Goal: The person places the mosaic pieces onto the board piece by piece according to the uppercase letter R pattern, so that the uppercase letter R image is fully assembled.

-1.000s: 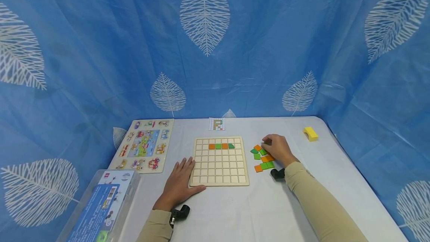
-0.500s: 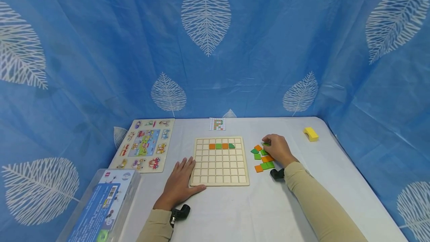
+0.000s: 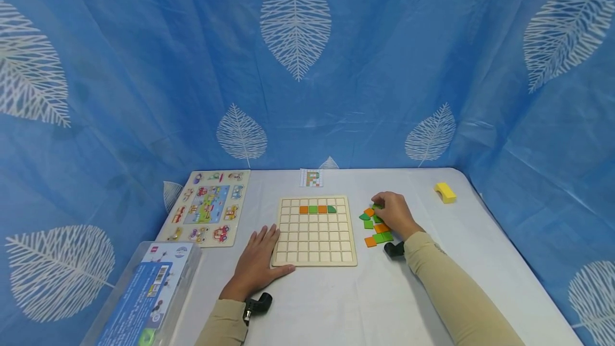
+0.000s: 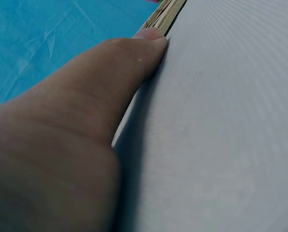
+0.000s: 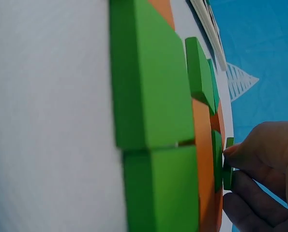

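Note:
My left hand [image 3: 257,260] lies with fingers spread at the near left corner of the wooden grid board [image 3: 314,239], the thumb along its near edge. In the left wrist view the thumb [image 4: 119,63] touches the board's edge [image 4: 165,17]. A short row of orange and green tiles [image 3: 313,210] sits in the board's upper part. To the right of the board my right hand [image 3: 396,212] is over a loose pile of green and orange tiles [image 3: 369,225]. Thumb and fingers pinch a green tile [image 5: 229,166], seen edge-on in the right wrist view.
A small pattern card [image 3: 311,178] lies behind the board. At the left are a picture peg puzzle [image 3: 206,207] and a clear plastic box [image 3: 144,292] with a blue label. A yellow arch block [image 3: 446,193] stands at the far right. Blue curtain [image 3: 336,95] hangs behind the table.
My right hand has shifted slightly left, and a green tile has come into view at its fingertips. The left hand has stayed in place on the board.

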Available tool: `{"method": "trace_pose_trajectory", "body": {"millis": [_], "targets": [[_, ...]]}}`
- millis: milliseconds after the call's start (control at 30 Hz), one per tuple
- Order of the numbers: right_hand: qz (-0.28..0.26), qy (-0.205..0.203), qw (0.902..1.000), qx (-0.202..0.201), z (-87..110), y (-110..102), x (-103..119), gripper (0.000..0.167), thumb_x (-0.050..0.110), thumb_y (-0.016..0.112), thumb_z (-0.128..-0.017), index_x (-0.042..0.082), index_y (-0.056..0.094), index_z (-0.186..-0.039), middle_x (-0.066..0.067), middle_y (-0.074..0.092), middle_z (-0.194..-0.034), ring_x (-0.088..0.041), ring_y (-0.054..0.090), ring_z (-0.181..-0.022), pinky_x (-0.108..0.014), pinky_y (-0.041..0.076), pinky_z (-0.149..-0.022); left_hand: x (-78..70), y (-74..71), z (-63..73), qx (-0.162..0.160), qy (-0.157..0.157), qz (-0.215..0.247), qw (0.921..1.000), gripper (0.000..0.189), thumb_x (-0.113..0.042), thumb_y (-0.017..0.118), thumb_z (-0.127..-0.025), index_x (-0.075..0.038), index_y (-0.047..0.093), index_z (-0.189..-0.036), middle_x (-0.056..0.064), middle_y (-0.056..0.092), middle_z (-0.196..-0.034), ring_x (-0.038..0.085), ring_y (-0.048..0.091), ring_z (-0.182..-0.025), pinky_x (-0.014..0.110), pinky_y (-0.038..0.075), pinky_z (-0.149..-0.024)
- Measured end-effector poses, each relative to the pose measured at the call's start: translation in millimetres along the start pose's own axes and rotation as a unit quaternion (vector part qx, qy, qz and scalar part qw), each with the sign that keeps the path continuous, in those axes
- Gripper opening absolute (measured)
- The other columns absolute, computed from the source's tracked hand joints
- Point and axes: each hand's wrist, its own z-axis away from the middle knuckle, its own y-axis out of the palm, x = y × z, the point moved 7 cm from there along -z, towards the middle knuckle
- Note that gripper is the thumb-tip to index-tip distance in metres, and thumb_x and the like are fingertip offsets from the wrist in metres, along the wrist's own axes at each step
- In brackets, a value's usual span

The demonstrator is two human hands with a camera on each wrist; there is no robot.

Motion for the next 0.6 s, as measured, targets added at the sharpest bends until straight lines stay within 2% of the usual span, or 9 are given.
{"method": "trace_pose_trajectory", "body": {"millis": [333,600], "targets": [[-0.018,-0.047,0.9987,-0.004,1.3,4,14,0.026,-0.006,0.077,-0.092,-0.004,0.075,-0.117,-0.017,0.073,-0.112,-0.033,0.07,-0.103,-0.051,0.059,-0.093,0.2,0.2,-0.7,0.004,-0.002,-0.003,1.0,0.112,-0.079,0.07,-0.084,-0.003,0.04,-0.162,0.012,0.033,-0.168,0.033,0.022,-0.157,0.05,0.014,-0.127],[-0.035,-0.06,0.9976,0.002,1.9,11,29,0.027,-0.003,0.079,-0.091,-0.003,0.076,-0.118,-0.015,0.073,-0.113,-0.032,0.069,-0.103,-0.051,0.059,-0.093,0.6,1.0,-0.5,0.003,-0.002,0.0,1.0,0.112,-0.078,0.07,-0.084,-0.003,0.041,-0.161,0.012,0.034,-0.168,0.033,0.022,-0.157,0.05,0.014,-0.127]]}}
